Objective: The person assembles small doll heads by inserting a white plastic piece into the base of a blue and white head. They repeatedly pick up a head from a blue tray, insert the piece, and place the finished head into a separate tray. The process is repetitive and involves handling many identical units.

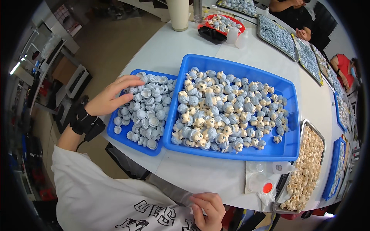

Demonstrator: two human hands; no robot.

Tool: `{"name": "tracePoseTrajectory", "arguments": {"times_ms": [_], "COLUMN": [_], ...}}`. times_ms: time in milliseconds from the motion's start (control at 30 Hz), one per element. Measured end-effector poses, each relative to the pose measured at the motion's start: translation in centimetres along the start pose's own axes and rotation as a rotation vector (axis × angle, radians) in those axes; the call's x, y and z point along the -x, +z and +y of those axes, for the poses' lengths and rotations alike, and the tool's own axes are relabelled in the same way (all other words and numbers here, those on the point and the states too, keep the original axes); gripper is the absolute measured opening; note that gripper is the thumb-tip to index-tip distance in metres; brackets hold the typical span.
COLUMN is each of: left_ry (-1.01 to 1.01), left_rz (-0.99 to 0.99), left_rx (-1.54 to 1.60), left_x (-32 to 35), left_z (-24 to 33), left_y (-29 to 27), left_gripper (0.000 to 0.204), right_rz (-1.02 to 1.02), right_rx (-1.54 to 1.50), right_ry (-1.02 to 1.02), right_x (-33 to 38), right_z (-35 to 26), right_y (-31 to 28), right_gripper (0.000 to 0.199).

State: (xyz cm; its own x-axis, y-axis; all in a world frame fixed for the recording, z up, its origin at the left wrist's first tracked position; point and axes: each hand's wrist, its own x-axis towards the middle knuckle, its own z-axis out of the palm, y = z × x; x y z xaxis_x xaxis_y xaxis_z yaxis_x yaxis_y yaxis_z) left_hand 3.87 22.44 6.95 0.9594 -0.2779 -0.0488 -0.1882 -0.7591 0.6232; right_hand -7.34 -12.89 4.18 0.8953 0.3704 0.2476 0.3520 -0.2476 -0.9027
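My left hand point(115, 94) reaches over the upper left corner of a small blue tray point(135, 145) filled with light blue, cup-shaped hair pieces point(148, 111). Its fingers are stretched and the thumb stands apart, with the fingertips at the pieces. My right hand point(209, 211) is low in front of me, by the table's near edge. Its fingers are curled in, and whatever they may hold is hidden. A larger blue tray point(231, 154) beside the small one holds many doll heads point(216, 111) with pale faces and light blue hair.
Right of the big tray, a metal tray point(304, 165) holds cream-coloured pieces. White bottles point(283, 167) and a red-topped container point(267, 188) stand near the front edge. Farther back are a red basket point(241, 29), a tall pale container point(178, 15), more filled trays point(276, 36) and two people.
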Motion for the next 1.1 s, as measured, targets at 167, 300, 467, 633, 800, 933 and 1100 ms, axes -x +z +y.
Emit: {"name": "tracePoseTrajectory", "arguments": {"times_ms": [167, 300, 467, 633, 800, 933, 1100], "left_ry": [-0.019, -0.011, -0.009, -0.006, -0.039, -0.122, -0.070], "left_rz": [0.137, 0.198, 0.305, 0.347, 0.422, 0.427, 0.469], "left_rx": [-0.050, -0.100, -0.071, -0.009, 0.077, 0.275, 0.144], "left_x": [1.4, 2.0, 2.2, 2.2, 2.1, 2.7, 3.3], "left_z": [0.4, 0.3, -0.5, -0.8, -0.9, -1.8, -1.1], "left_y": [1.8, 2.3, 3.1, 3.8, 4.2, 4.8, 5.4], "left_gripper": [0.038, 0.034, 0.034, 0.034, 0.029, 0.022, 0.015], "right_rz": [-0.030, -0.053, -0.081, -0.103, -0.044, -0.014, -0.015], "right_rx": [0.028, 0.049, 0.025, 0.034, 0.056, 0.084, 0.094], "right_ry": [-0.010, -0.016, 0.011, 0.009, 0.001, 0.030, 0.044], "right_x": [-0.3, -0.7, -0.9, -1.0, -0.6, -0.4, -0.3], "right_z": [-0.4, -0.6, -0.6, -0.4, 0.0, 0.3, 0.7], "right_y": [0.1, -0.1, 0.2, 0.4, 0.3, -0.1, -0.2], "right_gripper": [0.014, 0.015, 0.016, 0.017, 0.017, 0.018, 0.018]}}
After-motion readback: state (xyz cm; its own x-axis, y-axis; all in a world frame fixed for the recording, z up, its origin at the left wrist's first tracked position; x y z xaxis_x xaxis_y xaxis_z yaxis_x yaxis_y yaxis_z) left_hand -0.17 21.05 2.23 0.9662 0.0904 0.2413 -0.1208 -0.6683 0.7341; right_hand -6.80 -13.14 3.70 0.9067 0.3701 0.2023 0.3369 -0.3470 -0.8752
